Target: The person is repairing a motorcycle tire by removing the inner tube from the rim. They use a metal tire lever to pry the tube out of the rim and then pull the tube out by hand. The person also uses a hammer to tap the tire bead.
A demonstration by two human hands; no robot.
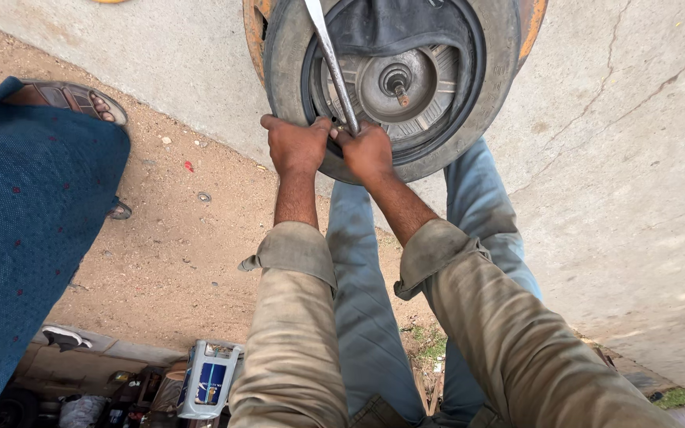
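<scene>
Both hands clamped side by side on near edge of tyre (pixel 303 71), wheel lying on concrete ahead. Left hand (pixel 295 144) fisted over the tyre bead; right hand (pixel 368 150) gripping low end of metal tyre lever (pixel 331 63), which slants far-left across rim (pixel 394 79). Bystander's sandalled foot (pixel 65 99) far left.

Both hands, left hand (pixel 295 144) beside right hand (pixel 368 150), press on the near rim of the tyre (pixel 453 135), a metal lever (pixel 331 59) rising between them, with a plastic can (pixel 208 380) behind on the left.
</scene>
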